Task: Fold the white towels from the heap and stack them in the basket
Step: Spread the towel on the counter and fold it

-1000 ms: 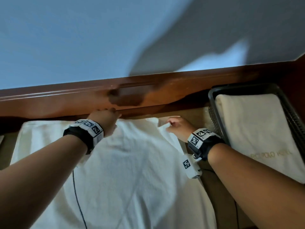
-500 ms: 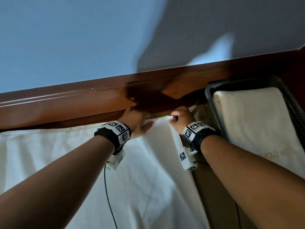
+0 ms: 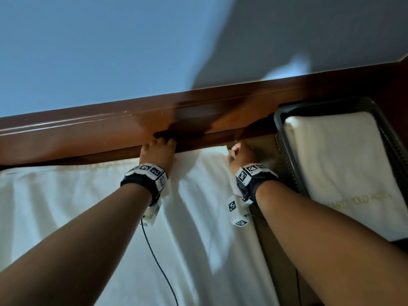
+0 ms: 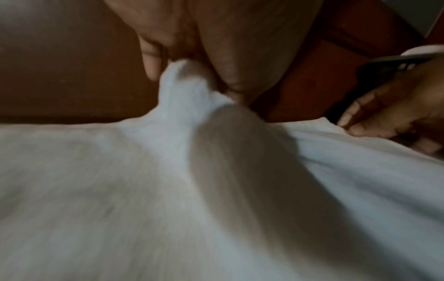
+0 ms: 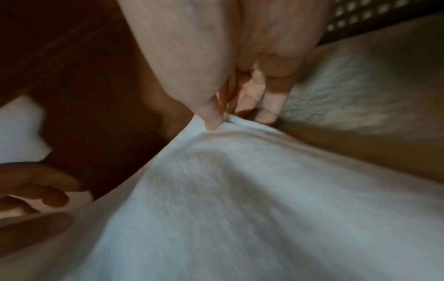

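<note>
Towel — we are pinching its far edge, left hand just beside right hand.

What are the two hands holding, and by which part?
Both grip the white towel at its far edge: left hand pinches a bunched bit, right hand pinches the far right corner.

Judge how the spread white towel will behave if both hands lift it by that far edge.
Probably floppy: the white towel bunches where the left hand pinches it. Likely sags between grips; folds run from the right hand. Terry texture suggests little slipping.
</note>
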Demonstrator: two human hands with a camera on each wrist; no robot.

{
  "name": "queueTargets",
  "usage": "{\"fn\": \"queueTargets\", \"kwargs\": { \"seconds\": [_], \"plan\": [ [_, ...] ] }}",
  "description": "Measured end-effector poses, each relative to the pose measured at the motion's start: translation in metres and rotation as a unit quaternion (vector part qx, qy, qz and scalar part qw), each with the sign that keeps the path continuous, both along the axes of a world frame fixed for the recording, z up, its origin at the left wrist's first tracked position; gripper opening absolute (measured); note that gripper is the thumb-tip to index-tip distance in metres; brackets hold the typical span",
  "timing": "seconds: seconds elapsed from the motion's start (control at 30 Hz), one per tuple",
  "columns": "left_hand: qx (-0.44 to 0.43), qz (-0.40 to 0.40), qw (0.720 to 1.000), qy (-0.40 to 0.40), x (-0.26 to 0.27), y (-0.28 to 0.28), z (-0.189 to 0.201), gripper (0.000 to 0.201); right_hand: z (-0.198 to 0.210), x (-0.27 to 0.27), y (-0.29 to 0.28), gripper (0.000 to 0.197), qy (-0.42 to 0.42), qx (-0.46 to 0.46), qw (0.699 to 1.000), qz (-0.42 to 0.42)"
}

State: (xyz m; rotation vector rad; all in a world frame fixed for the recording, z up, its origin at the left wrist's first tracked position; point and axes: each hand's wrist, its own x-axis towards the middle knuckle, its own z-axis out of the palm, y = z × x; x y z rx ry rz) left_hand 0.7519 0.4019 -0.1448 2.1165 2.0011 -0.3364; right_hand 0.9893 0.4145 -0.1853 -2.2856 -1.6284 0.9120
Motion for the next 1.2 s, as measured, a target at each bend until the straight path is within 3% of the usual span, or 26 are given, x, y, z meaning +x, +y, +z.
{"fn": "queueTargets", "kwargs": {
  "seconds": [0.1,0.17,0.27,0.3,0.33,0.43,0.57,0.67,0.8,1.0,1.2],
  "plan": [
    [0.069,0.066,0.994,-0.06,-0.012,-0.047,0.004,0.059,-0.003,0.024,-0.043,0.033,0.046,-0.032,0.998,-0.031],
    [0.054,0.132,0.984,-0.103,-0.021,-0.09,0.004,0.065,0.0,0.04,-0.083,0.034,0.056,-0.076,0.995,-0.013],
    [0.005,0.237,0.962,-0.138,-0.033,-0.164,0.0,0.072,0.012,0.054,-0.152,0.019,0.066,-0.102,0.992,0.022],
    [-0.018,0.261,0.955,-0.139,-0.037,-0.191,-0.002,0.07,0.018,0.056,-0.175,0.025,0.058,-0.122,0.99,0.035],
    [-0.045,0.276,0.951,-0.134,-0.039,-0.217,-0.004,0.066,0.022,0.059,-0.197,0.031,0.052,-0.146,0.987,0.042],
    [-0.099,0.282,0.947,-0.115,-0.044,-0.291,-0.01,0.061,0.028,0.068,-0.253,0.022,0.051,-0.193,0.979,0.043],
    [-0.105,0.286,0.948,-0.094,-0.049,-0.382,-0.012,0.063,0.029,0.079,-0.306,0.051,0.039,-0.222,0.971,0.082],
    [-0.116,0.311,0.94,-0.081,-0.058,-0.431,-0.008,0.061,0.033,0.089,-0.338,0.053,0.038,-0.247,0.963,0.105],
    [-0.114,0.325,0.935,-0.091,-0.072,-0.47,-0.002,0.059,0.038,0.095,-0.372,0.042,0.051,-0.233,0.965,0.113],
    [-0.157,0.278,0.945,-0.071,-0.085,-0.491,0.005,0.063,0.035,0.1,-0.418,0.041,0.119,-0.22,0.967,0.049],
    [-0.213,0.196,0.954,-0.072,-0.101,-0.481,0.015,0.061,0.014,0.072,-0.463,0.063,0.098,-0.243,0.965,0.015]
  ]
}}
